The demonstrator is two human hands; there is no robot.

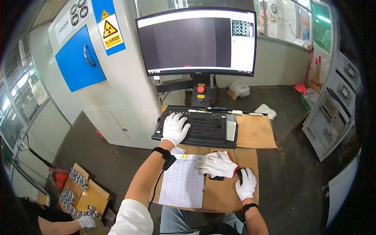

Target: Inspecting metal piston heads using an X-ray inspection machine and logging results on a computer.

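Observation:
My left hand (175, 128), in a white glove, lies palm down on the left part of a black keyboard (203, 126), its fingers spread over the keys. In another white glove, my right hand (246, 185) is closed over a black computer mouse (239, 176) on the brown cardboard surface. Between my arms lies a printed form with a table (183, 182). A loose pair of white gloves (216, 164) rests beside the mouse, partly covering a small dark object. Behind the keyboard stands a monitor (196, 43) showing a mostly grey picture.
At lower left, a co-worker's gloved hand (87, 222) is beside a cardboard box (96, 196) with several shiny metal parts (68, 197). A large white cabinet (117, 86) with a blue door stands at left. A red button (201, 89) sits below the monitor. Grey equipment (333, 105) stands at right.

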